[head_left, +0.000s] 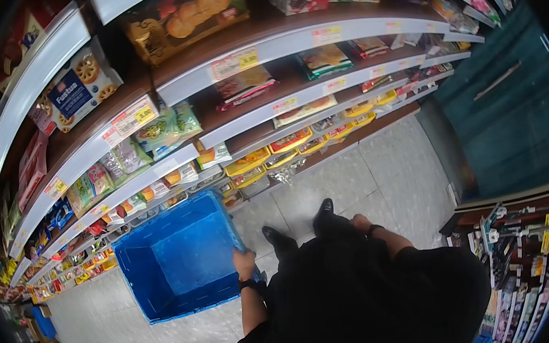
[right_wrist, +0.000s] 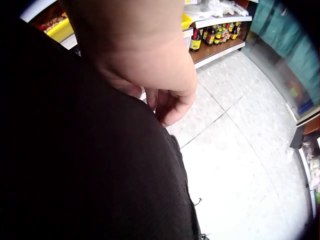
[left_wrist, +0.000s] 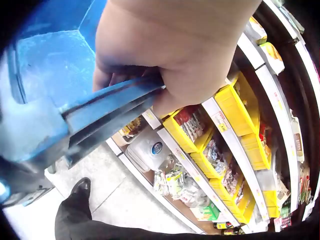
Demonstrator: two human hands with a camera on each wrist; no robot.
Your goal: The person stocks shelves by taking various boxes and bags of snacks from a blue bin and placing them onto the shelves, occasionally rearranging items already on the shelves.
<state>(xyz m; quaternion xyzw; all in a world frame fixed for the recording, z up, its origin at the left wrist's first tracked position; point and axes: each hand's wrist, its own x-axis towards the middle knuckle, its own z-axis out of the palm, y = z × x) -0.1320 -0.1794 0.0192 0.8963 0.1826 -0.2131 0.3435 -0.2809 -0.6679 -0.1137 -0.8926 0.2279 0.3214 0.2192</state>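
Note:
A blue plastic crate with nothing inside hangs or stands at the person's left side in the head view. My left hand grips the near edge of it. In the left wrist view the fingers wrap over the crate's rim, the thumb side lying toward the shelves. My right hand hangs beside the thigh, its fingers loosely curled and holding nothing. The right wrist view shows that hand next to the black clothing, which hides part of the fingers.
Shelves of packaged snacks run along the front and left, with yellow bins low down. Pale floor tiles lie around the person's shoes. A green curtain-like panel and another stocked rack are on the right.

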